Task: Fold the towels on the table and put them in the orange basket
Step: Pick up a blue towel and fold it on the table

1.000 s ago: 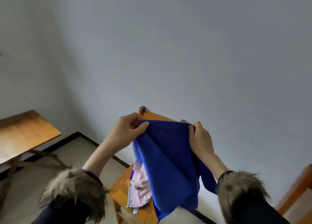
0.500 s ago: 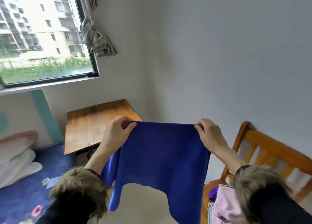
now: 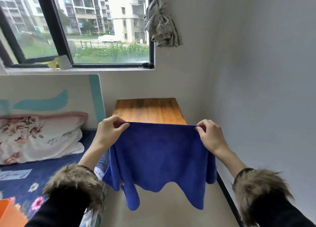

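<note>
A corner of one orange basket [image 3: 10,213] shows at the lower left. The left hand [image 3: 109,132] pinches one deep-blue fleecy towel [image 3: 159,160] by its top corner; the right hand [image 3: 209,137] has the same tight grip on the other corner. The towel hangs spread before one bare wooden tabletop [image 3: 148,110].

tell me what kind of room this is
Most likely a bedroom: a bed with a flowered pillow and blue sheet lies on the left, a small wooden table stands by the wall, under a window.
</note>
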A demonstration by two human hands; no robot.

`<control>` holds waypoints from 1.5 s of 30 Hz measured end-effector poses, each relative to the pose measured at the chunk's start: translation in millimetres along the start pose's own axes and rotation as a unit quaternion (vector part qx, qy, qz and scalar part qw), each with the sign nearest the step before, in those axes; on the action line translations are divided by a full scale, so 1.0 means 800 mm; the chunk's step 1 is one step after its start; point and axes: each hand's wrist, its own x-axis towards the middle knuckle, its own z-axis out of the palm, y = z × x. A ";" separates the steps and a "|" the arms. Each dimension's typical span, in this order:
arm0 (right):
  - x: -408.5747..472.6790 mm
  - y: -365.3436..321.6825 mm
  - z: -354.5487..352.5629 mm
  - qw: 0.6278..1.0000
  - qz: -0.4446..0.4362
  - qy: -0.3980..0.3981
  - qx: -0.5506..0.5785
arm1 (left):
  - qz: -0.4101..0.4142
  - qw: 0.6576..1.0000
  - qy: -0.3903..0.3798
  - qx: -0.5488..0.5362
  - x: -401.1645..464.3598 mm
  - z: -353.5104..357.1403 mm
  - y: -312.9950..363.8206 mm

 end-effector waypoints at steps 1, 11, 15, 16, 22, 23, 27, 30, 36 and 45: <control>0.021 0.001 0.013 1.000 0.002 -0.005 0.001 | -0.012 1.000 0.001 0.005 0.013 0.001 -0.012; 0.208 0.039 0.167 0.995 0.021 -0.089 -0.040 | -0.064 0.995 -0.056 0.042 0.184 0.064 -0.145; 0.275 0.050 0.227 0.994 0.061 -0.084 -0.028 | -0.076 0.991 -0.105 0.039 0.262 0.091 -0.207; 0.290 0.051 0.241 0.993 0.071 -0.085 -0.030 | -0.078 0.989 -0.115 0.043 0.282 0.097 -0.221; 0.368 0.063 0.313 0.987 0.122 -0.091 -0.044 | -0.083 0.982 -0.155 0.066 0.384 0.135 -0.276; 0.381 0.068 0.324 0.986 0.130 -0.094 -0.047 | -0.080 0.982 -0.160 0.066 0.398 0.142 -0.284; 0.438 0.088 0.364 0.981 0.148 -0.105 -0.063 | -0.087 0.978 -0.174 0.079 0.458 0.177 -0.318; 0.491 0.105 0.397 0.977 0.152 -0.129 -0.072 | -0.097 0.975 -0.174 0.095 0.508 0.208 -0.344; 0.622 0.154 0.481 0.964 0.154 -0.195 -0.095 | -0.110 0.966 -0.184 0.142 0.620 0.288 -0.404; 0.766 0.234 0.597 0.953 0.120 -0.219 -0.169 | -0.176 0.953 -0.165 0.181 0.744 0.402 -0.482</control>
